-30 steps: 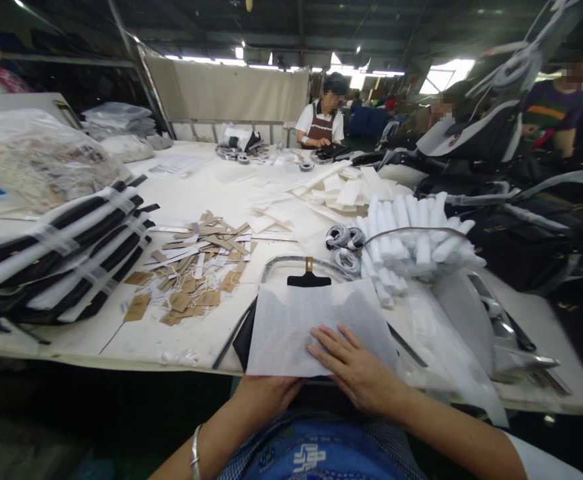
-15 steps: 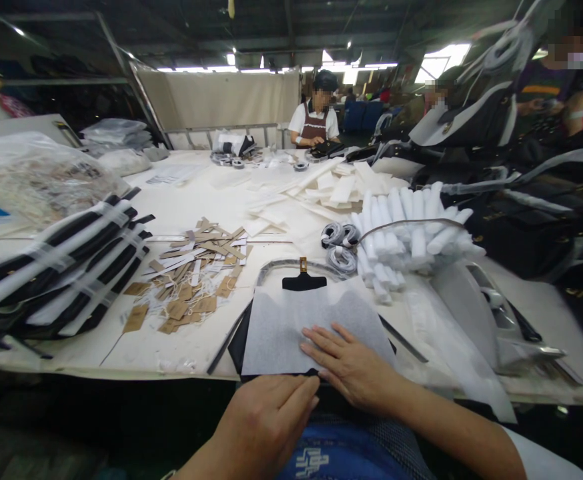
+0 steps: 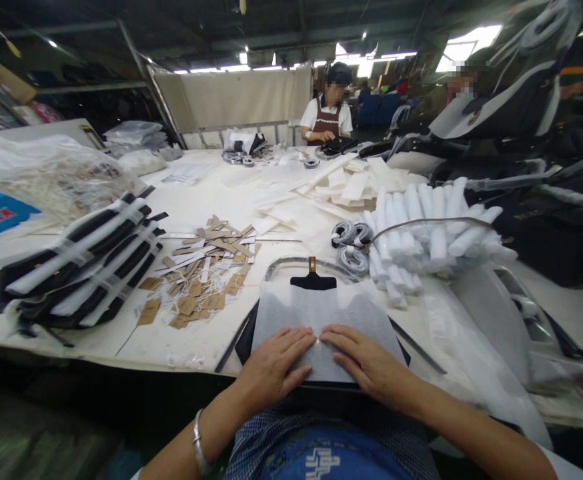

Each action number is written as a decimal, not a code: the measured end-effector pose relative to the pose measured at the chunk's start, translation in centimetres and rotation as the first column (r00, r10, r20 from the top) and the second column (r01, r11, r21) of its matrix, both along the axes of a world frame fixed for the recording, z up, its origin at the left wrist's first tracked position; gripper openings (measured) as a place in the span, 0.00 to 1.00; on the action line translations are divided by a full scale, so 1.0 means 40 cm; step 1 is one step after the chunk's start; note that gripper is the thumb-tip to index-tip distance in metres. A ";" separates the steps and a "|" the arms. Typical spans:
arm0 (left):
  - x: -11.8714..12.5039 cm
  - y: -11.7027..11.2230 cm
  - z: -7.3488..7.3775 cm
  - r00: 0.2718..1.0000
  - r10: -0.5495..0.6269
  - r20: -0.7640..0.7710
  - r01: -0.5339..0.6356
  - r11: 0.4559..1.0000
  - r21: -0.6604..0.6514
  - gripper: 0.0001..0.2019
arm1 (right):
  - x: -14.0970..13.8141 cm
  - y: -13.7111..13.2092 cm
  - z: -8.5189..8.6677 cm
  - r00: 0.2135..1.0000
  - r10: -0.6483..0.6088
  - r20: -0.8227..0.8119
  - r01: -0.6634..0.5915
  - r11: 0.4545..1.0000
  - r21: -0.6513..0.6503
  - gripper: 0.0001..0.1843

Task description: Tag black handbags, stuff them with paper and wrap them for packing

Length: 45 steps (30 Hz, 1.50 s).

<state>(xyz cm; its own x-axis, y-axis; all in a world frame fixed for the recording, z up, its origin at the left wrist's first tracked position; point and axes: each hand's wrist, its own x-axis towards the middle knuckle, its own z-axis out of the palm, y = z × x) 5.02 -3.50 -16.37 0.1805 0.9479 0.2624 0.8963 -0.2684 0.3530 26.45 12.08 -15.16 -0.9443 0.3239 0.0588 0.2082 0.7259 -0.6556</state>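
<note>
A sheet of white tissue paper (image 3: 321, 313) lies over a black bag (image 3: 247, 337) at the table's near edge; the bag's black tab with a brass buckle (image 3: 313, 277) sticks out beyond the paper. My left hand (image 3: 274, 367) and my right hand (image 3: 364, 363) both rest flat on the paper's near part, fingers stretched out, fingertips almost meeting in the middle. A silver bangle sits on my left wrist.
Brown paper tags with strings (image 3: 201, 273) lie scattered to the left. Wrapped black bags (image 3: 81, 267) are stacked at far left. White foam rolls (image 3: 421, 233) and grey cord coils (image 3: 351, 247) lie to the right. A person in an apron (image 3: 329, 117) works at the table's far end.
My left hand has come up from the bag's near edge and now lies flat on the tissue paper beside my right hand, which stayed on the paper.
</note>
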 end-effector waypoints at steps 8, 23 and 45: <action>0.002 0.001 -0.013 1.000 0.016 0.020 -0.017 1.000 0.012 0.22 | -0.015 -0.008 -0.006 0.998 0.034 -0.054 -0.026 0.989 0.148 0.20; 0.004 -0.001 -0.015 0.999 0.007 0.033 -0.006 1.000 -0.017 0.21 | -0.006 -0.009 -0.006 0.989 0.117 -0.094 -0.094 0.970 0.224 0.20; -0.002 0.000 -0.021 0.997 -0.001 -0.081 0.002 1.000 0.014 0.21 | -0.004 -0.001 -0.001 0.968 0.168 0.185 -0.237 0.852 0.467 0.26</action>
